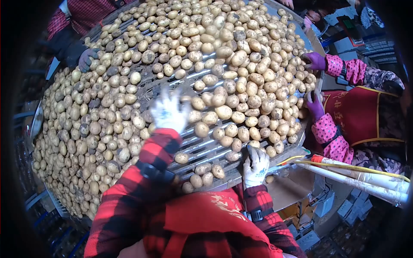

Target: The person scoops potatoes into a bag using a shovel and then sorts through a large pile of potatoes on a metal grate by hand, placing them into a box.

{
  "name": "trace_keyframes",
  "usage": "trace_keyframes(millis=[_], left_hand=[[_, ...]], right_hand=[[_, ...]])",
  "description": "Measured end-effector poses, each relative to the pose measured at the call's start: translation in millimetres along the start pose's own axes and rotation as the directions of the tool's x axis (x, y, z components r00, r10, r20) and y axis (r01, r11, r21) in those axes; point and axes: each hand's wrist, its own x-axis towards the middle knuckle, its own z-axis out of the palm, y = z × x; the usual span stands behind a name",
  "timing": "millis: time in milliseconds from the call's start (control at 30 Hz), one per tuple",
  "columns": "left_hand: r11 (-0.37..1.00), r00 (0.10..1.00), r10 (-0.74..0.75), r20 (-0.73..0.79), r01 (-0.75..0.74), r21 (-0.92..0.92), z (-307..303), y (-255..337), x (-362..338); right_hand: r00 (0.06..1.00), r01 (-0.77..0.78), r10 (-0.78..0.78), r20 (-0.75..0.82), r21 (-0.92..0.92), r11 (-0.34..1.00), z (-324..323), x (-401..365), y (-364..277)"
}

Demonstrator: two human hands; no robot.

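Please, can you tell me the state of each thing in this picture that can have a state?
left hand: gloved, fingers spread open, blurred, above the potatoes, holding nothing.
right hand: gloved, resting on the table's near edge; grip unclear.
potatoes: whole, loose, heaped across the table.
roller table: bars bare only near the person.
co-worker's purple glove: at the table's right edge, touching potatoes.

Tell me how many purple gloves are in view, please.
2. The upper purple glove touches the potatoes at the right edge; the lower purple glove is just below it. Others may be hidden.
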Motion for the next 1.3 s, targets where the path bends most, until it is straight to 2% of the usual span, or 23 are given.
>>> trace_keyframes(millis=[67, 100, 133, 167, 300, 333, 433, 467, 500, 533, 567, 600, 633, 667, 700, 767, 867, 967, 1033, 1100, 1167, 1233, 1300], left_hand=[[0.974, 0.999, -0.033, 0.022, 0.037, -0.223, 6, 47, -10], [0.979, 1.000, -0.019, 0.024, 0.024, -0.202, 20, 63, -17], [0.934, 0.983, -0.071, 0.167, 0.124, -0.335, 8, 84, -20], [0.879, 0.987, -0.121, 0.105, 0.156, -0.451, 0, 102, -22], [0.879, 0.967, 0.243, -0.077, -0.253, -0.403, -4, 126, -41], [0.690, 0.898, 0.435, 0.060, -0.290, -0.663, -9, 118, -43], [0.584, 0.932, 0.352, 0.082, -0.151, -0.797, -28, 110, -81], [0.230, 0.939, 0.261, 0.223, 0.164, -0.959, -27, 101, -92], [0.247, 0.931, 0.254, 0.262, 0.199, -0.948, -31, 86, -93], [-0.137, 0.815, 0.218, 0.537, 0.570, -0.810, -44, 74, -91], [-0.488, 0.612, 0.298, 0.732, 0.757, -0.435, -58, 62, -89], [-0.600, 0.548, 0.415, 0.726, 0.765, -0.235, -63, 46, -91], [-0.567, 0.626, 0.478, 0.616, 0.755, -0.328, -46, 28, -96], [-0.550, 0.691, 0.531, 0.492, 0.722, -0.420, -30, 11, -100], [-0.710, 0.610, 0.687, 0.396, 0.679, 0.185, -49, 0, -97], [-0.769, 0.675, 0.407, 0.616, 0.617, -0.167, -38, -30, -111], [-0.569, 0.576, 0.263, 0.774, 0.741, -0.358, -85, -57, -120], [-0.678, 0.603, 0.381, 0.701, 0.698, -0.232, -83, -78, -143], [-0.654, 0.698, 0.290, 0.654, 0.644, -0.397, -76, -80, -151], [-0.641, 0.660, 0.338, 0.670, 0.683, -0.350, -63, -90, -156], [-0.692, 0.675, 0.282, 0.681, 0.636, -0.343, -64, -85, -153], [-0.699, 0.652, 0.230, 0.722, 0.627, -0.344, -73, -80, -137], [-0.689, 0.574, 0.154, 0.805, 0.646, -0.329, -89, -77, -123]], right_hand=[[1.000, 0.014, -0.014, -0.008, 0.001, 1.000, 1, -1, 2], [1.000, 0.022, -0.022, -0.018, 0.003, 1.000, 4, -2, 4], [0.999, 0.030, -0.030, -0.026, 0.006, 1.000, 6, -3, 6], [0.999, 0.040, -0.040, -0.031, 0.008, 0.999, 7, -3, 7], [0.999, 0.038, -0.038, -0.001, 0.035, 0.999, 2, -3, 3], [0.999, 0.033, -0.033, -0.006, 0.058, 0.998, 4, -4, 6], [0.994, -0.089, 0.102, -0.027, 0.292, 0.952, 8, 6, 11], [0.979, -0.156, 0.197, -0.050, 0.437, 0.886, 1, 17, -5], [0.953, -0.221, 0.301, -0.048, 0.572, 0.790, -8, 25, -24], [0.966, -0.197, 0.256, -0.025, 0.568, 0.799, -20, 41, -47], [0.986, -0.124, 0.166, -0.019, 0.590, 0.798, -37, 56, -86], [0.995, 0.022, -0.074, 0.061, 0.601, 0.799, -38, 68, -104], [0.940, 0.172, -0.317, 0.129, 0.623, 0.763, -35, 81, -118], [0.901, 0.238, -0.406, 0.152, 0.608, 0.757, -27, 91, -136], [0.857, 0.299, -0.484, 0.178, 0.594, 0.747, -18, 99, -152], [0.852, 0.431, -0.523, 0.004, 0.562, 0.706, 12, 134, -164], [0.792, 0.541, -0.610, 0.026, 0.432, 0.721, 54, 189, -196], [0.640, 0.742, -0.759, 0.117, 0.160, 0.651, 131, 233, -219], [0.697, 0.664, -0.602, 0.390, -0.033, 0.747, 163, 252, -239], [0.536, 0.839, -0.692, 0.484, -0.217, 0.499, 197, 269, -243], [0.538, 0.820, -0.612, 0.581, -0.192, 0.539, 187, 283, -261], [0.420, 0.771, -0.670, 0.612, 0.150, 0.620, 130, 302, -271], [0.610, 0.604, -0.626, 0.486, 0.227, 0.764, 152, 297, -247]])
